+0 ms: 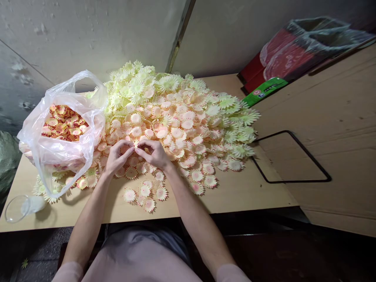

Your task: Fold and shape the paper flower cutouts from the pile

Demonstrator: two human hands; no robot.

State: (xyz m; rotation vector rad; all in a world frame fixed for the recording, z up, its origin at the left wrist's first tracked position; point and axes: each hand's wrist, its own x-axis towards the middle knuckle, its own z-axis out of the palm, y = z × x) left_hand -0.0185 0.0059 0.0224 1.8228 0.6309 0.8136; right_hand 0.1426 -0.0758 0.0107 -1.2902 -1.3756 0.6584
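Note:
My left hand [120,156] and my right hand [154,152] meet over the near side of a large heap of artificial flowers [188,113]. Thumbs and forefingers of both pinch a small pale artificial flower [136,144] between them. The heap is pink and cream in the middle, yellow-green at the back and right. Left of my hands stands a white plastic bag [58,150], its mouth wide, full of yellow and dark-red flower pieces [65,123]. A few loose cream flowers with pink edges [145,190] lie between my forearms.
A clear glass [25,208] is at the front left of the wooden table [249,196]. On the right stand a cardboard sheet [331,117], a black wire frame [293,181], a green packet [266,91] and red plastic-lined boxes [282,55]. A wall [117,31] closes the back.

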